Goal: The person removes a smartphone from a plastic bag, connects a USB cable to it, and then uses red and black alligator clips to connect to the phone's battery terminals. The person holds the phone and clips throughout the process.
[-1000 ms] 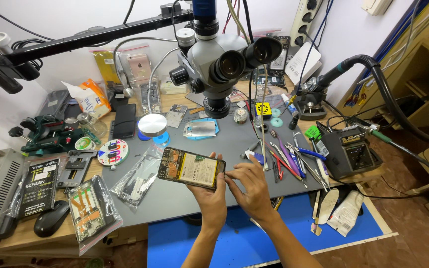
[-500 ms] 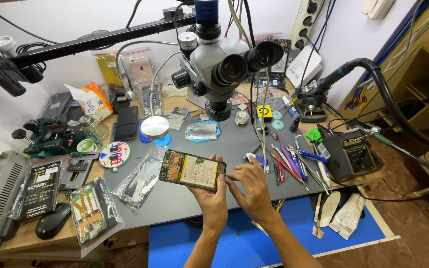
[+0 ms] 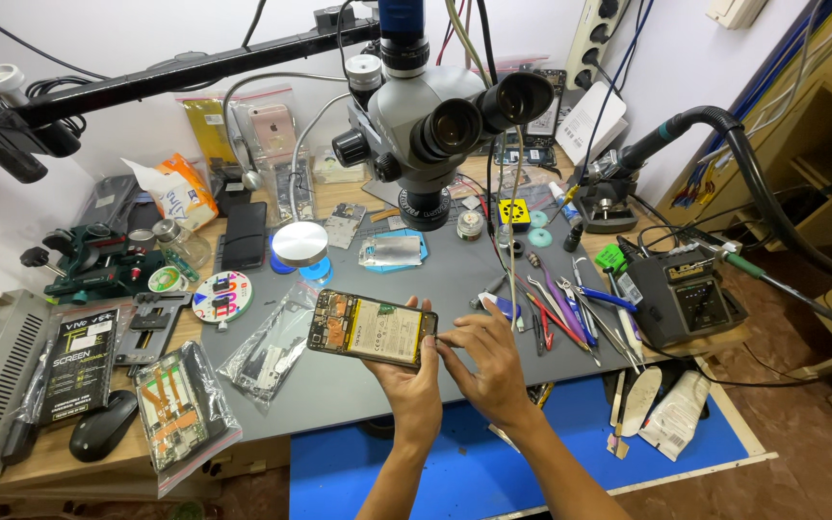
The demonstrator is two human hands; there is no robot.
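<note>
An opened phone (image 3: 372, 329) with its back cover off, showing battery and circuit board, is held level above the grey work mat (image 3: 358, 385). My left hand (image 3: 416, 374) grips it from below at its right end. My right hand (image 3: 483, 361) reaches in from the right, fingertips touching the phone's right edge; whether it pinches a small tool I cannot tell.
A stereo microscope (image 3: 426, 125) hangs over the mat's back. Tweezers and screwdrivers (image 3: 556, 308) lie to the right beside a soldering station (image 3: 686, 299). Plastic bags with parts (image 3: 267, 347), a black mouse (image 3: 103, 424), a round tin (image 3: 299, 246) and a green vise (image 3: 98, 260) crowd the left.
The phone and both hands have stayed nearly in place. The right fingers have shifted slightly along the phone's right edge.
</note>
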